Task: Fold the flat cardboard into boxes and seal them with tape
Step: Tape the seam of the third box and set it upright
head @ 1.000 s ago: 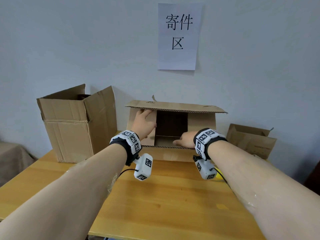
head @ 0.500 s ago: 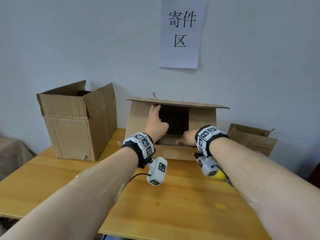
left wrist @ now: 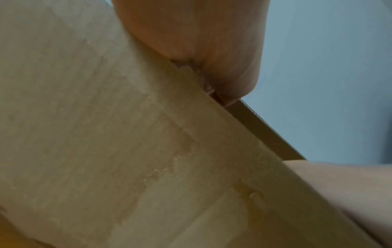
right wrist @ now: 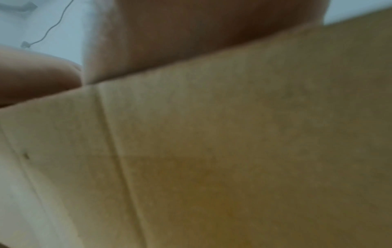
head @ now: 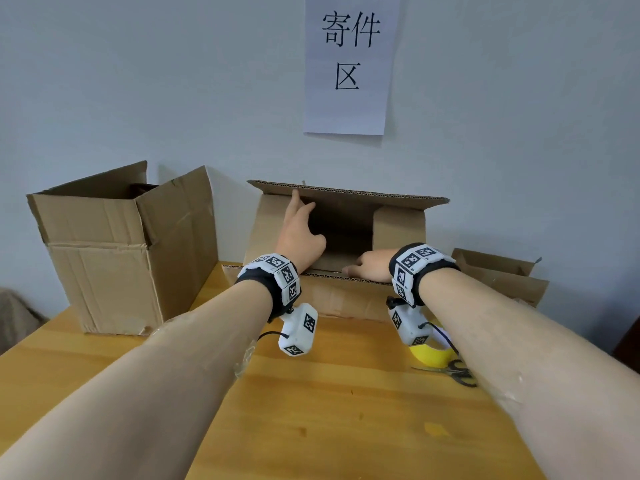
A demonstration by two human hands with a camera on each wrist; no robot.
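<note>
The left hand (head: 299,233) is laid against the left side flap (head: 266,230) of the box (head: 346,296), its fingers stretched up to the underside of the top flap (head: 349,195); nothing is gripped by it. In the left wrist view the heel of that hand (left wrist: 191,42) is seen pressed on the flap's cardboard (left wrist: 127,151). The right hand (head: 372,266) is rested on the edge of the bottom flap (head: 332,299), palm down with the thumb pointed left; how far its other fingers are curled cannot be told, as they are hidden behind the hand. In the right wrist view only blurred cardboard (right wrist: 233,151) and the palm (right wrist: 191,33) above it are shown.

The box is laid on its side near the back of the table (head: 329,410), against the wall (head: 138,81), with its opening turned toward the person. The right side flap (head: 398,230) is folded partly inward.

A taller box (head: 114,258) is stood upright to the left, just beside it, with flaps raised. Flattened cardboard (head: 502,278) is propped to the right. A yellow tape roll (head: 433,355) and scissors (head: 457,374) are placed on the table under the right forearm. A paper sign (head: 349,64) with three characters is fixed to the wall above.
</note>
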